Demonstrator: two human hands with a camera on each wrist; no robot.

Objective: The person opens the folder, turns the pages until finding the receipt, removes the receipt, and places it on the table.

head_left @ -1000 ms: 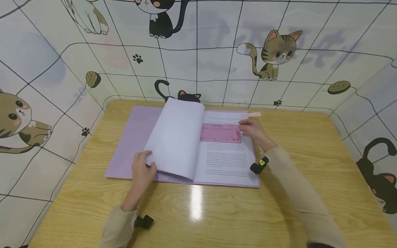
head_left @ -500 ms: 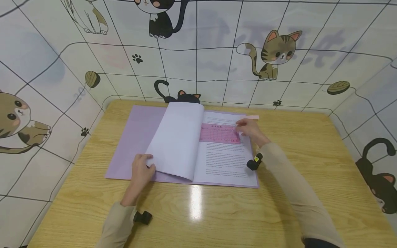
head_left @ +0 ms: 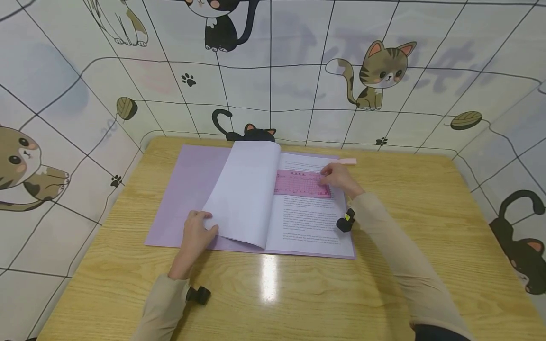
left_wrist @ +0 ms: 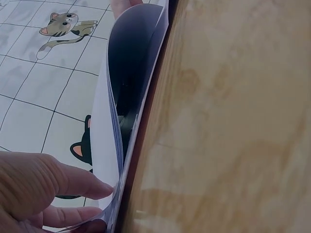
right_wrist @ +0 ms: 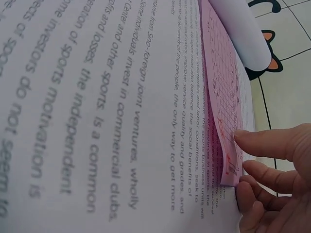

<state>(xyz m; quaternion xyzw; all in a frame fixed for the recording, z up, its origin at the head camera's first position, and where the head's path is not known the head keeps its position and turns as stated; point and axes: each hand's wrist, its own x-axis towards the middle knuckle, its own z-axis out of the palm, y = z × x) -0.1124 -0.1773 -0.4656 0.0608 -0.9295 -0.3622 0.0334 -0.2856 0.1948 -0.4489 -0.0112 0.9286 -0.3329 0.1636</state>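
A document folder with a lilac cover (head_left: 170,208) lies spread on the table, holding white printed pages (head_left: 313,227). My left hand (head_left: 198,233) grips a stack of turned-over sheets (head_left: 245,194) near their lower left corner; in the left wrist view the thumb (left_wrist: 92,187) presses on the sheets, which bulge away from the cover. On the right page lies a pink gridded slip (head_left: 298,183) with red marks. My right hand (head_left: 341,180) pinches its right end, the thumb (right_wrist: 257,143) on its face and the other fingers at its edge.
A pale pink paper strip (head_left: 347,161) sticks out past the page's upper right edge. The wooden table (head_left: 324,298) meets a cat-patterned wall covering (head_left: 294,90) at the back and sides. A wrist camera (head_left: 198,295) sits at the left cuff.
My right hand has shifted a little left along the pink slip. The folder's right edge and the pale strip moved slightly left. The left hand stays on the sheets, almost still.
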